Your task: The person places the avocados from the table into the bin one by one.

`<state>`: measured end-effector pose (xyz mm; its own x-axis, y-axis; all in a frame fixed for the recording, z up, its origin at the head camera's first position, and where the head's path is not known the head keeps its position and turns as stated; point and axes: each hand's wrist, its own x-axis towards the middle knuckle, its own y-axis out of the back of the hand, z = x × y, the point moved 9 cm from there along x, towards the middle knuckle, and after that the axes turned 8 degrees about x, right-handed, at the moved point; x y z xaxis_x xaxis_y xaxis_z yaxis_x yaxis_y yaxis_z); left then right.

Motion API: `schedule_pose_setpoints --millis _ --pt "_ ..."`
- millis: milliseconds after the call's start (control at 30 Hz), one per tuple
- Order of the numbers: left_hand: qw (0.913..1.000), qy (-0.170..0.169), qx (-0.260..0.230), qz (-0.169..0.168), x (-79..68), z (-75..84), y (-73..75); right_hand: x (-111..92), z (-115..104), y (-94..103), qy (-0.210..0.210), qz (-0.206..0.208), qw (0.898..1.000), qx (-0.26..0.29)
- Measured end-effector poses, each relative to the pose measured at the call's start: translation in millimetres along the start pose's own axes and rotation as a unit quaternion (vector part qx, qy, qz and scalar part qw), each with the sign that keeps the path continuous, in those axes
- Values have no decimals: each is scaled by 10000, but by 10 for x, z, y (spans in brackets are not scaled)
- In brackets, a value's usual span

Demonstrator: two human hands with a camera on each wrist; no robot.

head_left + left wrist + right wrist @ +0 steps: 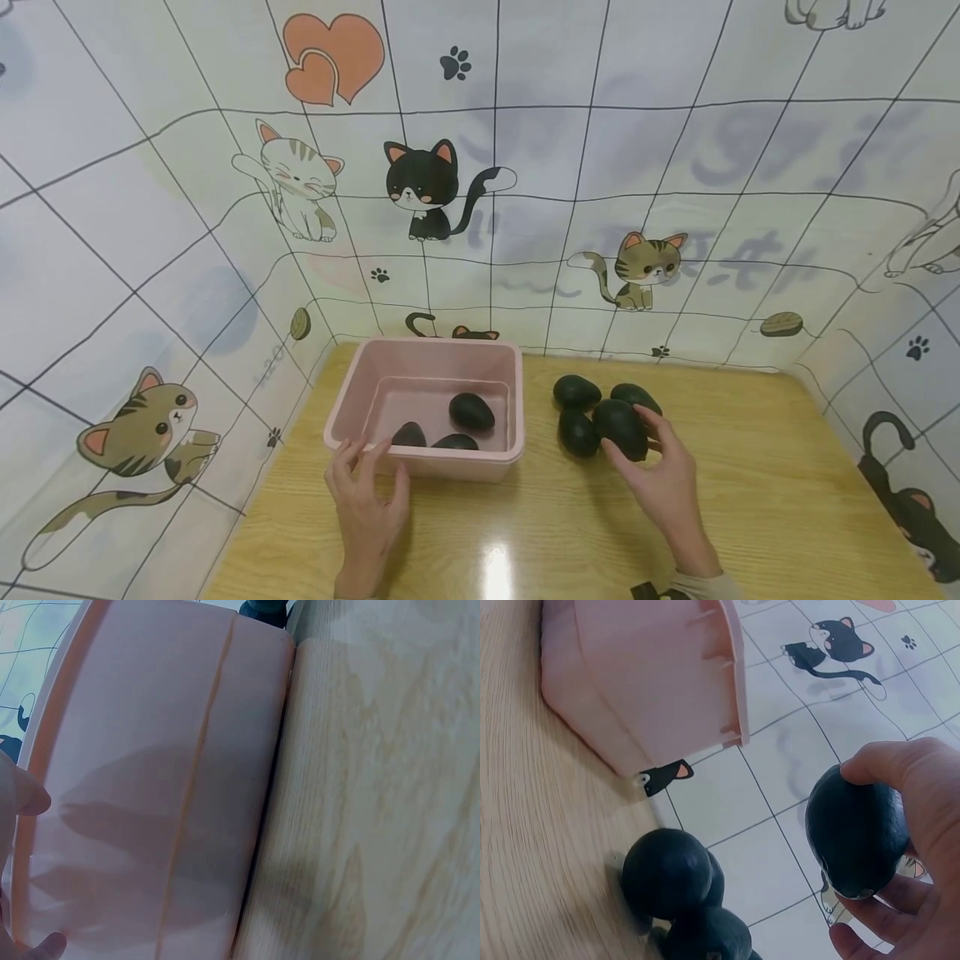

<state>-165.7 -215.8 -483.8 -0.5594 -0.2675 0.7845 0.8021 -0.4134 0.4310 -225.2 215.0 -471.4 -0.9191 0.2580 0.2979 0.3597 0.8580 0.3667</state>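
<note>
A dark green avocado (619, 428) is pinched between the thumb and fingers of my right hand (663, 467). In the right wrist view the held avocado (859, 832) appears raised, apart from the others. Several more avocados (576, 392) lie grouped on the table, just behind and left of that hand. My left hand (367, 500) grips the front rim of a pink plastic box (442, 465), near its left corner. Its fingertips reach the rim, and the thumb lies at the outer front wall. Inside the box rest avocados (472, 412), two of them partly hidden by the front wall.
The wooden table (540, 517) meets a cloth backdrop (540, 167) printed with grid lines and cartoon cats, which rises behind and at both sides. The box stands near the table's back left edge, with the grouped avocados to its right.
</note>
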Motion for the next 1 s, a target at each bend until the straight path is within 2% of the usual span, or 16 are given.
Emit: schedule_pose_setpoints --millis 267,533,800,1000 --pt "10000 3 -37 9 1 4 -1 -31 -152 -108 273 -142 9995 92" --pt "10000 -4 -42 2 3 10 -1 -36 -219 -211 271 -235 9991 245" --pt "10000 -87 -6 -1 15 20 -5 -8 -261 -269 380 -128 9988 293" --pt "10000 -51 9 13 8 9 11 -14 -315 -362 469 -318 9980 288"
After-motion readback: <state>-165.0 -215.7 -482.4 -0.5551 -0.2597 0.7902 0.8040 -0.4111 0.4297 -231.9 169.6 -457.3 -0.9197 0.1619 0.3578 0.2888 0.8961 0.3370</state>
